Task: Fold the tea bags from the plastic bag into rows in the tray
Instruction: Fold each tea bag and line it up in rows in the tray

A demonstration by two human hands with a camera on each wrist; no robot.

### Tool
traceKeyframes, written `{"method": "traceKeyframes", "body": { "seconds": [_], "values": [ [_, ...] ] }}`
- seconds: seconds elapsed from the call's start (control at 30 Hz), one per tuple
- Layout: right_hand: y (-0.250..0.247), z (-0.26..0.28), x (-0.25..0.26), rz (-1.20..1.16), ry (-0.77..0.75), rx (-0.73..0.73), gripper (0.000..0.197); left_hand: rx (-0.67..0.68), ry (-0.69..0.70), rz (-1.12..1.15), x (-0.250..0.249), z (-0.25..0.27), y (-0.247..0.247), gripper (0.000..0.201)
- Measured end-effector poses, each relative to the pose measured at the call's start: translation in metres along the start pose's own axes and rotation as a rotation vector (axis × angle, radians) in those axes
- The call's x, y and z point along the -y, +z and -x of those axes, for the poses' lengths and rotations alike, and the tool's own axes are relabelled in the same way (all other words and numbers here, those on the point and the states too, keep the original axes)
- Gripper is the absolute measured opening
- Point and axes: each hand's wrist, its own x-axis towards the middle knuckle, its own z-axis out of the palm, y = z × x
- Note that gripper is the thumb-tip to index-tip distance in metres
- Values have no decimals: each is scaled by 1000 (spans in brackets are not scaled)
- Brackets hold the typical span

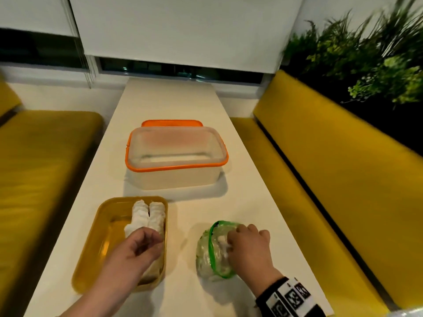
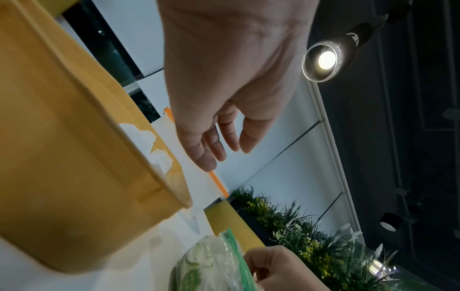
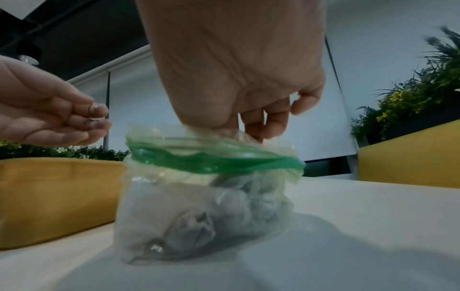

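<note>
A yellow tray (image 1: 87, 259) lies at the near left of the white table, with two rows of folded white tea bags (image 1: 148, 216) along its right side. My left hand (image 1: 146, 243) hovers over the tray's near end, fingers loosely curled and holding nothing (image 2: 224, 151). To the right stands a clear plastic bag (image 1: 206, 255) with a green zip strip, holding crumpled tea bags (image 3: 199, 216). My right hand (image 1: 231, 243) reaches into its open mouth, thumb and fingers curled round a white tea bag. The plastic partly hides the fingertips (image 3: 254, 130).
A clear box with an orange rim (image 1: 174, 167) stands mid-table, its orange lid (image 1: 171, 123) behind it. Yellow benches (image 1: 332, 179) run along both sides of the table. Green plants (image 1: 366, 65) stand at the far right. The table edge runs close to the right of the bag.
</note>
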Motion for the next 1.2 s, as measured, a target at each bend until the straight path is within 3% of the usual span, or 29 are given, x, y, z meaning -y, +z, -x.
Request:
{"method": "traceKeyframes", "body": {
  "seconds": [0.1,0.2,0.33,0.53,0.67,0.8,0.93,1.03,1.1,1.2],
  "values": [
    [3,4,6,-52,-31,-51,8,6,31,-31,1,5,-3,22],
    [0,11,5,-220,19,-72,13,34,49,-55,1,12,-8,23],
    [-6,16,2,-399,113,-79,5,51,81,-51,-3,20,-15,25],
    [-18,17,-8,-807,222,-191,3,56,128,-14,-19,28,-23,12],
    [-28,9,-9,-1045,275,-150,6,43,98,-44,-20,23,-21,13],
    [-34,7,-10,-1195,231,-75,5,74,82,-129,-25,11,0,15],
    [-48,9,-7,-1310,141,-28,8,239,32,-111,-36,-5,39,36],
    [-60,13,-4,-1314,56,-2,13,452,-185,233,-47,-14,68,52],
    [-66,15,-4,-1306,6,4,15,585,-289,441,-53,-19,83,49],
    [-69,17,-5,-1289,-64,-30,19,651,-239,456,-56,-17,94,38]
  ]
}}
